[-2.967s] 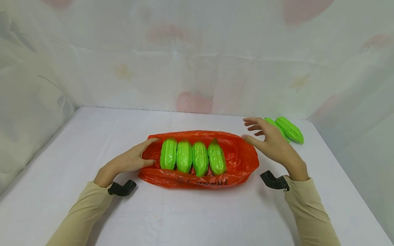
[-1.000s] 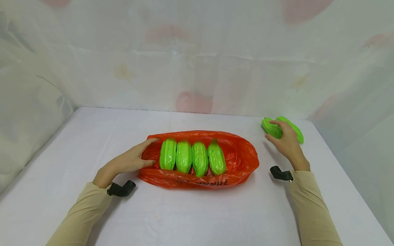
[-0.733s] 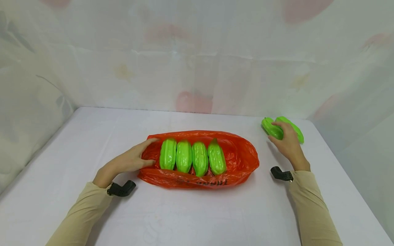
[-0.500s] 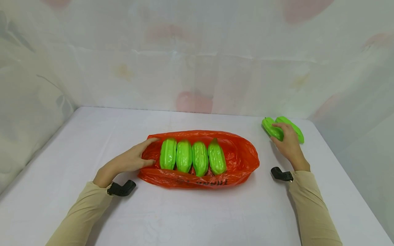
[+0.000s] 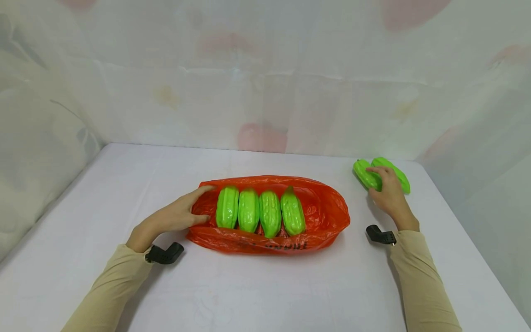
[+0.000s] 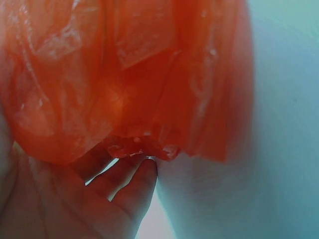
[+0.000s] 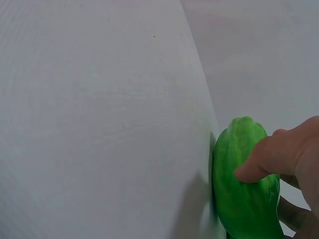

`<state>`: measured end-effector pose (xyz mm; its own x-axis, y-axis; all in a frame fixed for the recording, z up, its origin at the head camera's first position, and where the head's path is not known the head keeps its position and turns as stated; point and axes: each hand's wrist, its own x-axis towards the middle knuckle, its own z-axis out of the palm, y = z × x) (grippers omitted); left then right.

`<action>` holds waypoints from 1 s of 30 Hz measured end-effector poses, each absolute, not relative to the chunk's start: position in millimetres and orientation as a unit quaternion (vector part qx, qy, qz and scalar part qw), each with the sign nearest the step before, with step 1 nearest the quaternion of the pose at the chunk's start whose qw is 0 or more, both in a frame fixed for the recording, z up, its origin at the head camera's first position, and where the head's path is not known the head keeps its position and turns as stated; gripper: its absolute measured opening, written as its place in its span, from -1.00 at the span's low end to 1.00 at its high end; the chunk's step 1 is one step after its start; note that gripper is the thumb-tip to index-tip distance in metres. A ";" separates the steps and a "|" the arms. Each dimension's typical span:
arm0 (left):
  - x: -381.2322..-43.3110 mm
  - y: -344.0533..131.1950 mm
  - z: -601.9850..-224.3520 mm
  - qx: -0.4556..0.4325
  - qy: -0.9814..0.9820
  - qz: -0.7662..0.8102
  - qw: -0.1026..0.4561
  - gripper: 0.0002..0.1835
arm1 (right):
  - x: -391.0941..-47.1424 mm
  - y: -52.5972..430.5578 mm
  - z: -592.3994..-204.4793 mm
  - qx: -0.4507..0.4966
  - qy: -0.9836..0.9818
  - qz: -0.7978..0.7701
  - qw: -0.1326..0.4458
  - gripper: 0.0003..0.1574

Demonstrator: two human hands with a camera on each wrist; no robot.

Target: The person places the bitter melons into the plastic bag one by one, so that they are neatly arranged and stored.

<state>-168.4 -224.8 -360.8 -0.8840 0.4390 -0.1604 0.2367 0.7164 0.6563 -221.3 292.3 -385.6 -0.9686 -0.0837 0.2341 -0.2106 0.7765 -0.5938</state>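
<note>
A red plastic bag (image 5: 325, 210) lies spread with its mouth up, and several glossy green bitter melons (image 5: 249, 212) stand side by side in it. At the bag's left end my left hand (image 5: 172, 214) grips the rim, thumb and fingers apart; red film (image 6: 139, 89) covers much of the left wrist view. Off at the back right, my right hand (image 5: 389, 191) holds another ribbed bitter melon (image 7: 246, 206). Its thumb presses one side while fingers go round behind, partly hidden. The held melon is close over the table.
One more bitter melon (image 5: 396, 173) lies behind the right hand, partly covered by it. White cloth covers the table (image 5: 265, 295). A pale patterned sheet (image 5: 257, 92) hangs along the back and both sides.
My right hand has gone from the bag's right end to the back right and taken hold of the nearer bitter melon. Left hand and bag have stayed put.
</note>
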 end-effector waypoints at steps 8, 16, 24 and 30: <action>-168.8 -224.6 -360.7 0.181 0.916 0.323 0.154 -0.23 | -221.8 291.0 -383.4 0.064 -0.945 0.312 0.068 -0.24; -167.9 -224.9 -360.1 0.184 0.913 0.329 0.155 -0.23 | -222.2 285.3 -379.6 0.047 -0.954 0.293 0.033 -0.13; -167.4 -225.1 -359.8 0.181 0.914 0.325 0.160 -0.23 | -220.9 285.0 -380.2 0.053 -0.954 0.293 0.031 -0.22; -167.9 -225.7 -361.2 0.183 0.917 0.320 0.155 -0.24 | -222.0 286.8 -379.5 0.065 -0.951 0.301 0.019 -0.21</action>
<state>-167.9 -225.7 -361.2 -0.8847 0.4353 -0.1668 0.2370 0.7281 0.6432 -222.0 286.8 -379.5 -0.9909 -0.1124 0.0746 -0.1349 0.8107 -0.5697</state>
